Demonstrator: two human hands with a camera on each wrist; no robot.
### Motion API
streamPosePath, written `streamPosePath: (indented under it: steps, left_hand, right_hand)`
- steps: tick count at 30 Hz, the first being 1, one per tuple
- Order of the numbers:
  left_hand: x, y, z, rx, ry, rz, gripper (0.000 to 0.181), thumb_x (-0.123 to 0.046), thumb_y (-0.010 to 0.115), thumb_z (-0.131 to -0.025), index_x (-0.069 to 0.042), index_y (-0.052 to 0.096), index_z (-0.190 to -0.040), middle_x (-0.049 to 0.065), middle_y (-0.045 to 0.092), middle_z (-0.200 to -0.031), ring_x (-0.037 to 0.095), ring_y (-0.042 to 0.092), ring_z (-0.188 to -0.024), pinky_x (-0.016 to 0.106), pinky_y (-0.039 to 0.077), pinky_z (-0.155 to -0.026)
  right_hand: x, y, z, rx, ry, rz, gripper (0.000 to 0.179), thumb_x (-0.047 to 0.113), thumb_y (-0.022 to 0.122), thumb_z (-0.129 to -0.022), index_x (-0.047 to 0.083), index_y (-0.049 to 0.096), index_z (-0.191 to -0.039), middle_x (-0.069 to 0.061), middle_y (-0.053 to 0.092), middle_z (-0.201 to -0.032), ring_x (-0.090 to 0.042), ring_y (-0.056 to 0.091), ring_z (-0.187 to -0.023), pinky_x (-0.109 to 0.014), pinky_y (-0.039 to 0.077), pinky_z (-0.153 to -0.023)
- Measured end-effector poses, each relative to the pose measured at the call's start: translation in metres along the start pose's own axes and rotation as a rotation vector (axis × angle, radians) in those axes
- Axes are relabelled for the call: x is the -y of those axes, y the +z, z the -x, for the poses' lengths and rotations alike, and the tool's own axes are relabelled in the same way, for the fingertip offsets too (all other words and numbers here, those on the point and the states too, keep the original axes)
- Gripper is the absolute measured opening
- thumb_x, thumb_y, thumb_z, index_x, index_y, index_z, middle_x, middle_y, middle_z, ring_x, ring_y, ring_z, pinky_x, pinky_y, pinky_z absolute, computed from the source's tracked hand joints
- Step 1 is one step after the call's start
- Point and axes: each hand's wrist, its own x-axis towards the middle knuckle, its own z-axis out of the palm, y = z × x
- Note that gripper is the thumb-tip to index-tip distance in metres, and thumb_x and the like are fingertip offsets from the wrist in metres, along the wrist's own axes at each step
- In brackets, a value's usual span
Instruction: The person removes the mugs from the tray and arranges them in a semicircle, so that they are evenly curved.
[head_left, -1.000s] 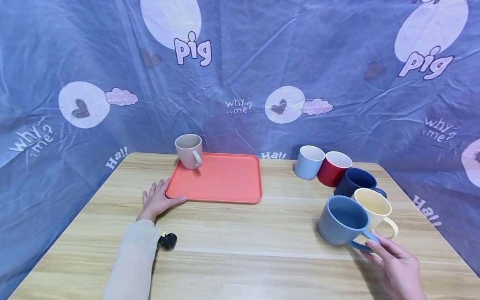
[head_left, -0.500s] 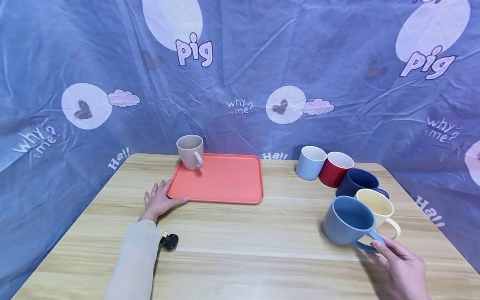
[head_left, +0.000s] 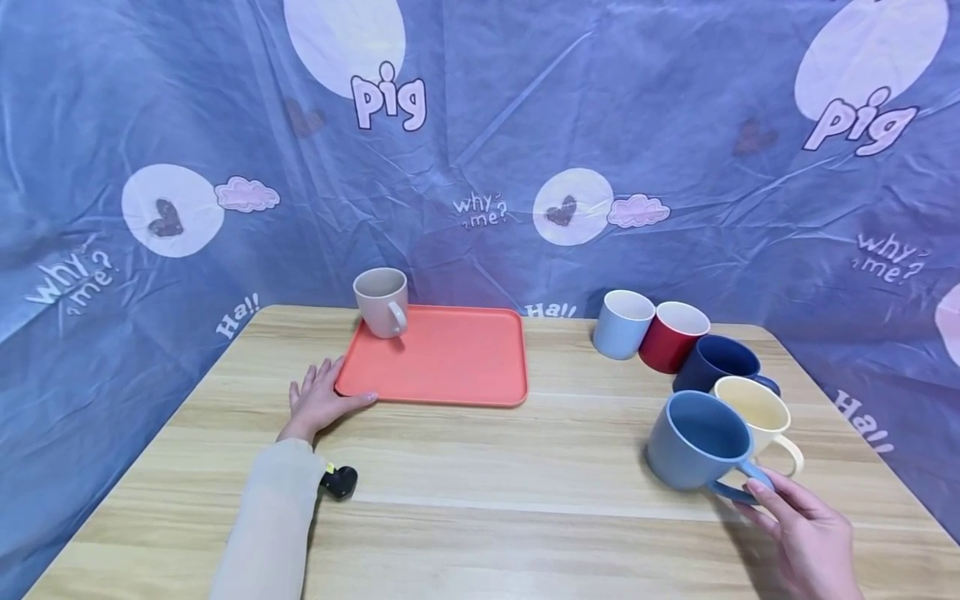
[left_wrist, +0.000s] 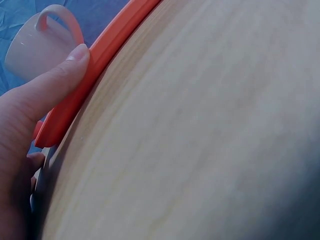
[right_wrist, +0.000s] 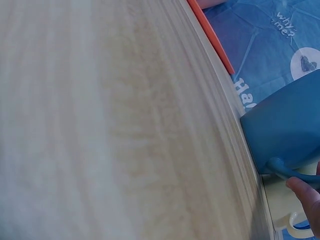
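Note:
My right hand point(head_left: 806, 533) pinches the handle of a blue mug point(head_left: 686, 450) between thumb and fingers at the right front of the table. The mug is upright, and its base seems to be on the tabletop. In the right wrist view the thumb presses on the handle of the blue mug point(right_wrist: 287, 125). My left hand point(head_left: 317, 408) lies at the near left corner of a red-orange tray point(head_left: 450, 358), fingers spread and thumb along its front edge. The left wrist view has the thumb against the tray rim point(left_wrist: 75, 102). A grey mug point(head_left: 378, 308) stands at the tray's far left corner.
Beside the blue mug stands a cream mug point(head_left: 750, 408). Behind it a navy mug point(head_left: 697, 367), a red mug point(head_left: 667, 342) and a light blue mug point(head_left: 621, 329) run in a slanting row. A small black object point(head_left: 341, 483) shows beside the left sleeve. A blue printed cloth point(head_left: 480, 150) hangs behind the table.
The blue mug and my right hand have shifted slightly to the right over the second, then stayed almost still. My left hand keeps its place at the tray corner.

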Motion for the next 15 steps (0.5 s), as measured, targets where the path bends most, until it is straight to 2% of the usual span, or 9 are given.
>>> streamPosePath:
  steps: [5, 15]
  left_hand:
    - [0.0000, 0.0000, -0.0003, -0.001, 0.003, -0.001, 0.107, -0.071, 0.055, -0.059, -0.010, 0.016, -0.139, 0.023, 0.010, -0.139, 0.040, -0.004, -0.125, 0.058, -0.012, -0.090]
    - [0.0006, 0.0007, -0.0007, -0.010, 0.005, 0.002, 0.108, -0.071, 0.056, -0.059, -0.010, 0.017, -0.139, 0.023, 0.011, -0.139, 0.040, -0.003, -0.125, 0.058, -0.011, -0.090]
  right_hand:
    - [0.0017, 0.0026, 0.0003, 0.009, -0.013, -0.060, 0.031, -0.022, 0.040, -0.080, -0.009, 0.062, -0.098, -0.015, 0.064, -0.087, -0.020, 0.062, -0.077, -0.035, 0.049, -0.061]
    - [0.0020, 0.0003, -0.0002, -0.009, -0.002, -0.037, 0.031, -0.021, 0.042, -0.080, -0.007, 0.063, -0.098, -0.013, 0.064, -0.087, -0.019, 0.062, -0.077, -0.035, 0.049, -0.061]
